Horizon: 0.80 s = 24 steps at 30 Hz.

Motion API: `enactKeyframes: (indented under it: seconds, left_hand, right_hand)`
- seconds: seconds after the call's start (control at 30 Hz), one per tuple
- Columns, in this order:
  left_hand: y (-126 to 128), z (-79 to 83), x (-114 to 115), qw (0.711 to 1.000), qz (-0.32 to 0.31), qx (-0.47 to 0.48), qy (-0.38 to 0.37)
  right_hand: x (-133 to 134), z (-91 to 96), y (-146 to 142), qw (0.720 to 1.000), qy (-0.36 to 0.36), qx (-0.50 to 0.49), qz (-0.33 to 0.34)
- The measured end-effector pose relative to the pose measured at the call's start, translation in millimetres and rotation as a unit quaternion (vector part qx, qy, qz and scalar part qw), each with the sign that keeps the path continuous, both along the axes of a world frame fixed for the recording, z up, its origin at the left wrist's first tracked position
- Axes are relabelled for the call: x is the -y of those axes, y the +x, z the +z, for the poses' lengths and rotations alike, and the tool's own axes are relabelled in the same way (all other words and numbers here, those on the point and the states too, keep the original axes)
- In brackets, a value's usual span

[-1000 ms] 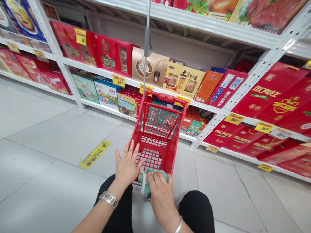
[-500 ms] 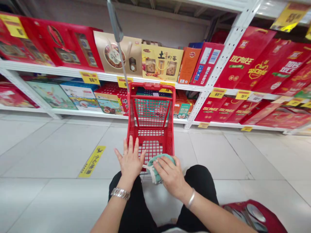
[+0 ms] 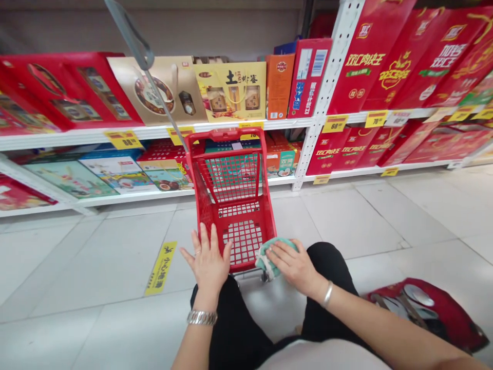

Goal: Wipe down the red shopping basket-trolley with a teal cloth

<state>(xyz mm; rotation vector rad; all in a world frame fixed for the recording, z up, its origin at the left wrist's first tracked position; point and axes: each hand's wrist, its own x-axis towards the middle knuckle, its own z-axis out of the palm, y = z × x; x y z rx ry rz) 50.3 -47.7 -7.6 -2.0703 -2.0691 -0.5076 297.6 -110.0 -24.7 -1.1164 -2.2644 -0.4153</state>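
A red plastic shopping basket on wheels (image 3: 231, 177) stands on the floor between my knees, with a long grey pole (image 3: 133, 38) rising from its far end. My left hand (image 3: 208, 257) rests flat against the basket's near left side, fingers spread and holding nothing. My right hand (image 3: 295, 264) presses a teal cloth with white trim (image 3: 273, 258) onto the near right corner of the basket. The cloth is partly hidden under my fingers.
White metal shelves (image 3: 323, 123) of red and gold gift boxes stand just beyond the basket. A red bag with metal utensils (image 3: 419, 308) lies on the floor at lower right. A yellow floor sticker (image 3: 160, 267) sits left of the basket.
The view has swung, so the shelves tilt differently. The cloth and my right hand have shifted rightward along the basket's near edge. The red bag shows more fully.
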Motion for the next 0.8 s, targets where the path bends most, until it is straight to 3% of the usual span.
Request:
enactKeyframes:
  seconds: [0.17, 0.27, 0.37, 0.5, 0.67, 0.8]
  left_hand:
    - [2, -1.6, 2, 1.000, 0.004, -0.002, -0.004]
    - [0, -4.4, 2, 1.000, 0.002, -0.007, -0.001]
    - [-4, -7.5, 1, 1.000, -0.003, -0.023, 0.007]
    - [-7, -9.3, 1, 0.999, -0.009, -0.035, 0.009]
    - [-7, -11.3, -3, 0.999, -0.013, -0.034, 0.008]
    - [-6, -14.4, -9, 0.999, -0.020, -0.042, 0.013]
  right_hand:
    - [-6, 15.1, 26, 0.995, -0.028, -0.060, -0.078]
    - [-18, 17.2, 25, 0.998, -0.056, -0.038, 0.004]
    - [-37, 14.6, 25, 0.985, -0.131, 0.016, 0.109]
    - [-74, 20.5, 30, 0.966, -0.219, 0.019, 0.137]
    - [-125, 45.0, 27, 0.959, -0.265, -0.002, 0.099]
    - [-148, 55.9, 14, 0.955, -0.296, 0.005, 0.036]
